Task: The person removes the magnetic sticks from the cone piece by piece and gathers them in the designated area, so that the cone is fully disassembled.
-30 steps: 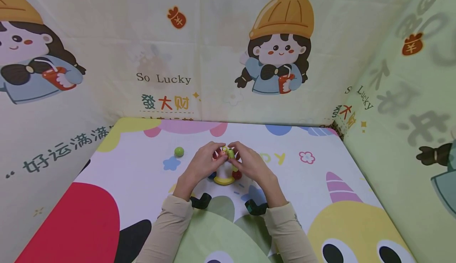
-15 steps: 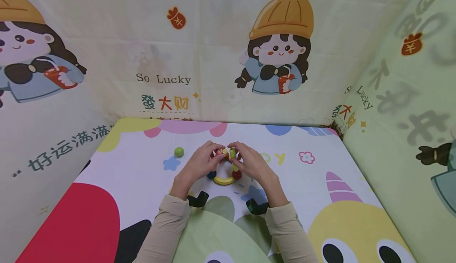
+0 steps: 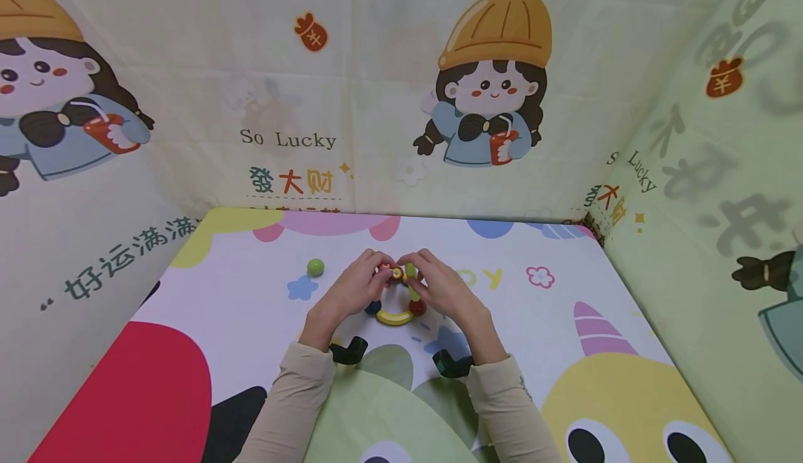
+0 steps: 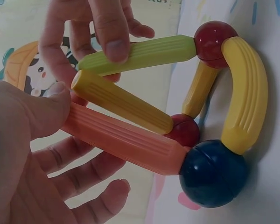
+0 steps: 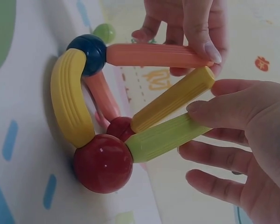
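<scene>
My left hand [image 3: 355, 283] pinches the upper end of a coral rod [image 4: 126, 137] that rises from a dark blue ball [image 4: 213, 172]. Between thumb and fingers, my right hand [image 3: 447, 287] holds the top of a lime green rod [image 5: 163, 138] standing on a red ball [image 5: 102, 163]. A straight yellow rod [image 5: 172, 100] leans up from a second red ball [image 5: 120, 128] at the back, its free end between both hands. At the base, a curved yellow rod [image 5: 67, 98] links the blue ball to the front red ball. Another coral rod [image 5: 102, 95] and a lower yellow rod [image 4: 200, 88] run to the back ball.
A loose green ball [image 3: 315, 267] lies on the patterned table [image 3: 251, 282], left of the hands. A printed cloth wall [image 3: 376, 100] stands right behind the table's far edge. Both wrists wear dark devices, including a left wrist camera [image 3: 348, 351].
The rod tops, close together a second ago, have spread: the green rod has shifted slightly right, and the yellow rod's end now shows between the hands. The left forearm has edged left.
</scene>
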`<control>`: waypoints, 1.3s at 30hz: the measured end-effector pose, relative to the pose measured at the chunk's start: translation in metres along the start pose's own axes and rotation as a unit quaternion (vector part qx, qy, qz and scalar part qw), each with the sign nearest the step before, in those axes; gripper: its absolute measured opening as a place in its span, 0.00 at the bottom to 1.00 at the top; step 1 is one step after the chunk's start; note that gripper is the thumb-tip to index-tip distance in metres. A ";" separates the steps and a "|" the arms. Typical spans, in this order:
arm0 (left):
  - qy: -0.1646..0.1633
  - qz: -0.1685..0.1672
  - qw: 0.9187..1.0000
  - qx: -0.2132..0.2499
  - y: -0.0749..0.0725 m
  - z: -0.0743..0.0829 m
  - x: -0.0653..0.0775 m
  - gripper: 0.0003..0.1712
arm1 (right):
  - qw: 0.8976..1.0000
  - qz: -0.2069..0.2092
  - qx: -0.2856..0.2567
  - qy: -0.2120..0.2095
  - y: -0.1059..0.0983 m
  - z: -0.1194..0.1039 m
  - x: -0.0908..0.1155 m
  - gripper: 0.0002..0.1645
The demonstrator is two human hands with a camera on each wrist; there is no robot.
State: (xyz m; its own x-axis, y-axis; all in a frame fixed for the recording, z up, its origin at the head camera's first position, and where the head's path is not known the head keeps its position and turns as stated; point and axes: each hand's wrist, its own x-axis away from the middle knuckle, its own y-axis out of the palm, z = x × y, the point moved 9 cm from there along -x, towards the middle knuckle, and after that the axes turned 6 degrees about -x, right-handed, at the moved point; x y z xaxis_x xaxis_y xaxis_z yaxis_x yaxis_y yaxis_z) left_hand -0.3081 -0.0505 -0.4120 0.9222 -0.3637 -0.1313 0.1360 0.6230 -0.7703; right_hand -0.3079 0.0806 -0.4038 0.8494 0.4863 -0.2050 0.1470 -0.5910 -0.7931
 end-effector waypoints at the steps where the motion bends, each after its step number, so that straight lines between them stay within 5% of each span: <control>1: -0.005 -0.002 1.000 0.002 0.000 -0.001 0.000 0.12 | 1.000 -0.001 -0.001 0.001 0.000 0.000 0.000 0.20; 18: -0.060 0.001 0.998 -0.019 -0.034 -0.025 0.014 0.15 | 0.998 -0.051 0.008 0.035 0.005 0.002 0.004 0.19; 31: -0.128 -0.050 0.990 -0.036 -0.046 -0.049 0.029 0.19 | 0.997 -0.065 0.008 0.038 0.006 0.002 0.006 0.16; 39: -0.142 -0.070 0.986 -0.053 -0.050 -0.057 0.033 0.16 | 0.997 -0.048 -0.008 0.062 -0.002 0.008 0.005 0.23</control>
State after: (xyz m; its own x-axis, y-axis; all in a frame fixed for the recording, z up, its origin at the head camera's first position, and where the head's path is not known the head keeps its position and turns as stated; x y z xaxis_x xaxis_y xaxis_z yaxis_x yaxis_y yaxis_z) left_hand -0.3049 -0.1334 -0.4134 0.9633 -0.2228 0.1496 0.2445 0.4992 -0.8313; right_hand -0.3078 0.0894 -0.4082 0.8871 0.4581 -0.0561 0.2369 -0.5562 -0.7966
